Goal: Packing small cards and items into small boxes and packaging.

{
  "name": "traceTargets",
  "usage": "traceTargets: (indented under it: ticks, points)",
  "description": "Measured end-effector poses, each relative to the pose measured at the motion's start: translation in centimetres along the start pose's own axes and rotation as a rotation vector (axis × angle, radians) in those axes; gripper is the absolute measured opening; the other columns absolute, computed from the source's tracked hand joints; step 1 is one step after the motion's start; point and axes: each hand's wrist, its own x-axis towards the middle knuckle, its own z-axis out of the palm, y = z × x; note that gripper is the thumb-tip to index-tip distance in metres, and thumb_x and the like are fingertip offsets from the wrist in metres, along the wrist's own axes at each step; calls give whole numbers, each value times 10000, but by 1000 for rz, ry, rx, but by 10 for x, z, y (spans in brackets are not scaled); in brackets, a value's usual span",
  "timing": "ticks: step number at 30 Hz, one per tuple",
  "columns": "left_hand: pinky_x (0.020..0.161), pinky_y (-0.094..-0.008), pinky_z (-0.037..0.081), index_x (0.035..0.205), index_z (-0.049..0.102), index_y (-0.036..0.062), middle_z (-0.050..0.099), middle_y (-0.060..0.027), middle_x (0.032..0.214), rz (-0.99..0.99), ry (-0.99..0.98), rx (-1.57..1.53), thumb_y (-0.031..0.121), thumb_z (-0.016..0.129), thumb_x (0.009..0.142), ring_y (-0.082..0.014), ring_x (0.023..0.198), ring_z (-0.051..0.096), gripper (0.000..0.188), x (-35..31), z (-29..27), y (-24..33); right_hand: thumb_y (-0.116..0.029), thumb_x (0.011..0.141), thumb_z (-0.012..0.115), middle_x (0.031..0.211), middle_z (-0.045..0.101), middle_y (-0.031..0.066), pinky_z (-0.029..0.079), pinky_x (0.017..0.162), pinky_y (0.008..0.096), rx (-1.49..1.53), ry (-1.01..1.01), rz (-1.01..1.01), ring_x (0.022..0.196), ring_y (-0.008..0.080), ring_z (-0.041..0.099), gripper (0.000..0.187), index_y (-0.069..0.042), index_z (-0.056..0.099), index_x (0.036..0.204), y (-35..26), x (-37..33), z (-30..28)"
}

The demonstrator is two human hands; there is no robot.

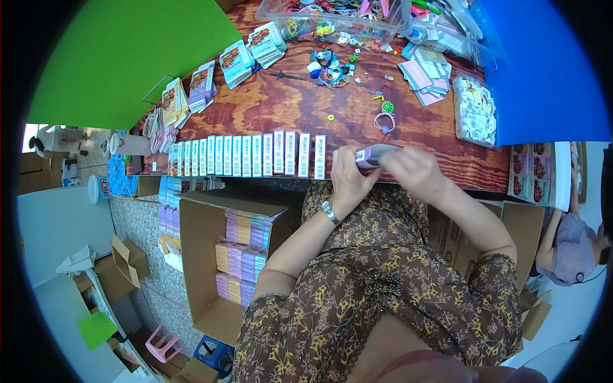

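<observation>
Near the table's front edge, my left hand (pixel 348 180) is closed round a small flat purple-and-grey box (pixel 373 155). My right hand (pixel 412 171) is at the box's right end, with its fingers smeared by motion, so their grip does not show. Left of my hands, a row of small upright boxes (pixel 247 155) with printed narrow sides runs along the edge. Beyond the held box lie a ring-shaped trinket (pixel 384 122) and a green flower-shaped piece (pixel 387 107).
Stacks of printed cards (pixel 236 64) line the table's far left. A clear bin (pixel 345 29) of small trinkets stands at the back. Pastel cards (pixel 424 75) and a clear bag of small white pieces (pixel 475 112) lie right. Below the table, a cardboard carton (pixel 211 255) holds stacked boxes.
</observation>
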Motion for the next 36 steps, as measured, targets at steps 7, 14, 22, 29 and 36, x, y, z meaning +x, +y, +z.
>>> traceTargets:
  ticks: [7,14,22,29,36]
  points:
    - [797,-460,481,1108,542,-8,589,-187,997,-62,-60,47,238,894,701,-378,937,585,591,-12,-2,-8,-86,894,716,928,722,117,573,715,391,345,74,359,796,294,704,170,-24,710,1053,47,8,9]
    - [844,-448,495,1157,522,-18,602,-194,1040,-106,-110,15,261,899,707,-374,987,608,650,-11,0,-5,-212,843,781,1122,650,149,528,796,440,-78,-231,524,955,352,661,409,-74,616,1190,127,-4,89]
    - [874,-437,510,1219,493,-29,604,-193,1099,-213,-93,-8,297,911,703,-351,1029,629,740,-7,0,-12,-215,878,725,936,691,171,529,764,471,175,-206,591,894,375,679,265,-64,612,1063,119,10,54]
    - [861,-462,505,1227,468,-19,595,-212,1120,-350,-180,-75,296,885,707,-377,1029,615,737,4,3,-8,-170,910,728,775,656,44,463,596,319,431,-159,552,644,136,584,207,-21,648,1028,56,56,-29]
    - [858,-474,498,1213,469,7,584,-201,1097,-355,-206,-108,279,859,718,-384,1027,602,687,8,1,1,-124,884,705,927,689,147,521,686,401,449,-205,351,808,300,693,203,-17,637,1044,32,46,-15]
